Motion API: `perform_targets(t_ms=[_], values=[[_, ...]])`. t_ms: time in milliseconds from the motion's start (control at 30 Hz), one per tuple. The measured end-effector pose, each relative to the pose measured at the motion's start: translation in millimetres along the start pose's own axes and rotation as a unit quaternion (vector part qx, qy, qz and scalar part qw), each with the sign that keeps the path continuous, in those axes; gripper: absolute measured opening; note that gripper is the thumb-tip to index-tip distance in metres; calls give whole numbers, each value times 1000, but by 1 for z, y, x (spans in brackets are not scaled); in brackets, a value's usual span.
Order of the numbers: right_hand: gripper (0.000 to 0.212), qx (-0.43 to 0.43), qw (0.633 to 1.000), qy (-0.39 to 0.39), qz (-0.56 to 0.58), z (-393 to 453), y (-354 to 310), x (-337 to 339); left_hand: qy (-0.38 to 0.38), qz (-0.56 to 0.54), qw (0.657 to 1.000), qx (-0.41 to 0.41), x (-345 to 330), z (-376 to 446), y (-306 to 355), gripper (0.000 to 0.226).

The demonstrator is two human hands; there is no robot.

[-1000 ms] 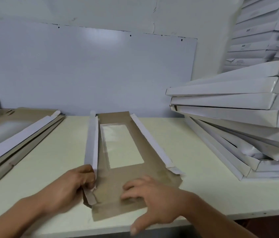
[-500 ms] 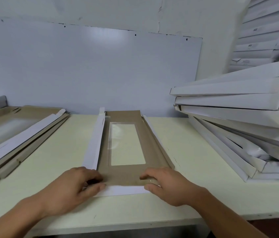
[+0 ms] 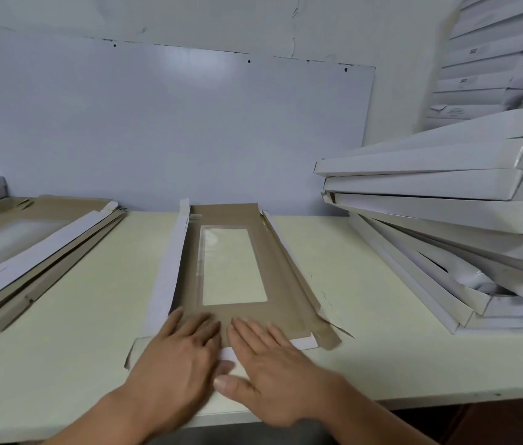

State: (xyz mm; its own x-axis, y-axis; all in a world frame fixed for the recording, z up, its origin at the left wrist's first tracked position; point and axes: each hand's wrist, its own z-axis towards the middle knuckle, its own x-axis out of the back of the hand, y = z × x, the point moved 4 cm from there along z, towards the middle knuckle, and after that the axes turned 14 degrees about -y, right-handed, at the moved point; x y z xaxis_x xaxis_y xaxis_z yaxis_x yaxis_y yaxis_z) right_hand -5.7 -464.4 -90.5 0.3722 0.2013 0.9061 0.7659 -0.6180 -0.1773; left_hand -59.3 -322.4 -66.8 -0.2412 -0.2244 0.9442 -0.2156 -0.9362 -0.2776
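Both hands are down at the near end of the box blank (image 3: 193, 271), which lies flat on the counter (image 3: 369, 316) with its long axis running straight away from the person, near to far. The clear window (image 3: 234, 264) sits mid-panel, just beyond the fingertips. No pinch in either grip: the left hand (image 3: 179, 358) and right hand (image 3: 276, 364) lie side by side, fingers straight and spread, palms pressing the near flap (image 3: 301, 343) down onto the brown panel.

What the next move turns on, I'd say, is the two long flaps. The left side flap (image 3: 168, 274) runs far from just beside the left hand; the right side flap (image 3: 297, 281) lies the same way, a little further out from the right hand. Each hand has its own flap on its own side, so neither needs to cross over.

Folded boxes (image 3: 430, 187) are stacked far right, flat blanks (image 3: 28, 252) piled left.
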Motion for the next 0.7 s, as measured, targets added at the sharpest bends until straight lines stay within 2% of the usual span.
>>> perform_targets(t_ms=[100, 300, 400, 500, 600, 700], values=[[93, -20, 1000, -7, 1, -8, 13, 0, -45, 16, 999, 11, -3, -11, -7, 56], [83, -73, 997, 6, -10, -32, 55, 0, -14, -24, 999, 22, 2, -30, -37, 44], [74, -63, 995, 81, -19, -32, 48, 5, -2, -3, 1000, -19, 11, -25, -38, 34], [53, -43, 982, 173, -55, -34, 37, 16, -7, 32, 997, -70, 17, -22, -36, 29], [35, -35, 975, 199, -96, -29, 29, 22, -10, 63, 995, -79, 19, -22, -34, 18], [29, -42, 975, 196, -101, -19, 28, 27, -54, 54, 996, -52, 21, -15, -34, 17]])
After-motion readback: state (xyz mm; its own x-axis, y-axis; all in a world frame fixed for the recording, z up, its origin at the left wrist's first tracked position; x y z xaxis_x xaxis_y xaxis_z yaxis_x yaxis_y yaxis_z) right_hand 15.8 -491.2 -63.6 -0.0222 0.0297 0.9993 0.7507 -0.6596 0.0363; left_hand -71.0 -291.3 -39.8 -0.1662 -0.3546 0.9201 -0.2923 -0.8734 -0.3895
